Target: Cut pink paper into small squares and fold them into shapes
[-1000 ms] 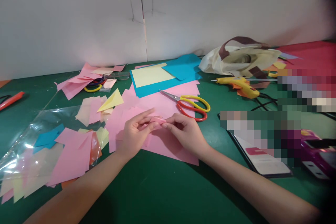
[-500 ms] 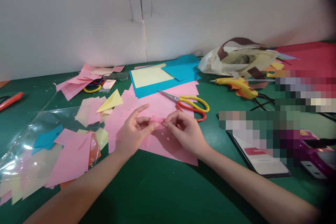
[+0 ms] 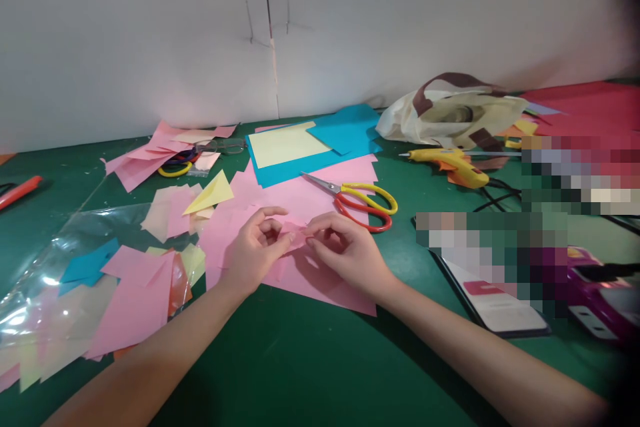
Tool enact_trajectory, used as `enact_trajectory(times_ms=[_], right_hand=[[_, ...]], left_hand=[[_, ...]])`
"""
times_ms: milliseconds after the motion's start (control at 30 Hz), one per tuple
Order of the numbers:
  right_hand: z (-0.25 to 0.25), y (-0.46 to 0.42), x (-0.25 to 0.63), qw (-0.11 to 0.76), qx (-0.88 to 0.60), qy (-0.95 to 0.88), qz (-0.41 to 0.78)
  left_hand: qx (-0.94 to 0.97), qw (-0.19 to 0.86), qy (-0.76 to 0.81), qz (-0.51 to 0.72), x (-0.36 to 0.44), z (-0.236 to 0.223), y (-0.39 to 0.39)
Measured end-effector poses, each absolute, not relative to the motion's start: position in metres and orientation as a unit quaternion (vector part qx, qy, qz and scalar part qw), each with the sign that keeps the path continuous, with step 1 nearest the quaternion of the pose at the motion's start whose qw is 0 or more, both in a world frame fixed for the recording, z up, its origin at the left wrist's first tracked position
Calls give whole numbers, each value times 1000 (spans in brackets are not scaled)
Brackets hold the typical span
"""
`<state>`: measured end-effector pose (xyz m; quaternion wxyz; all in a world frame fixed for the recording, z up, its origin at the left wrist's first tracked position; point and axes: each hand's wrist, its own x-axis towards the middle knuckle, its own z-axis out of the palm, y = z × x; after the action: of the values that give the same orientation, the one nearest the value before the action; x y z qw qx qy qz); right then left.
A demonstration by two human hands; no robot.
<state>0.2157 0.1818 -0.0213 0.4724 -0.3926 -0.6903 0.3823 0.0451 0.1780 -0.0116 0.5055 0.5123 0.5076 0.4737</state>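
Observation:
A small piece of pink paper (image 3: 292,236) is held between my two hands, above larger pink sheets (image 3: 330,280) on the table. My left hand (image 3: 259,245) pinches its left part between thumb and fingers, the index finger curled above. At the paper's right edge, my right hand (image 3: 345,245) has thumb and fingertips close together on it. Scissors (image 3: 345,197) with one yellow and one red handle lie just beyond my right hand, blades pointing left. Behind them rest blue sheets (image 3: 345,128) and a cream sheet (image 3: 285,145).
Left, a clear plastic bag (image 3: 125,220) lies among coloured paper pieces (image 3: 135,300). A yellow glue gun (image 3: 450,163), a cloth bag (image 3: 450,113), a phone (image 3: 505,307) and a purple object (image 3: 600,293) are on the right. A white wall (image 3: 150,33) bounds the green table.
My right fingers have shifted slightly left along the pink paper. My left index finger, raised before, has curled down toward it.

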Motion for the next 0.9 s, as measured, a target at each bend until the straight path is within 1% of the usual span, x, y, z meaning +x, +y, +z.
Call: enact_trajectory(times_ms=[233,433,667,900], right_hand=[[-22,181,216,485,-369,-709,354],[-19,180,215,486,-383,-695,367],[-21,179,216,482,-425,-657,396],[-23,180,215,473,-434,-648,411]], left_hand=[[534,502,486,476,45,-16,180],[526,503,508,460,46,-13,178],[526,530,493,447,46,-12,176],[565,465,516,446,49,-8,175]])
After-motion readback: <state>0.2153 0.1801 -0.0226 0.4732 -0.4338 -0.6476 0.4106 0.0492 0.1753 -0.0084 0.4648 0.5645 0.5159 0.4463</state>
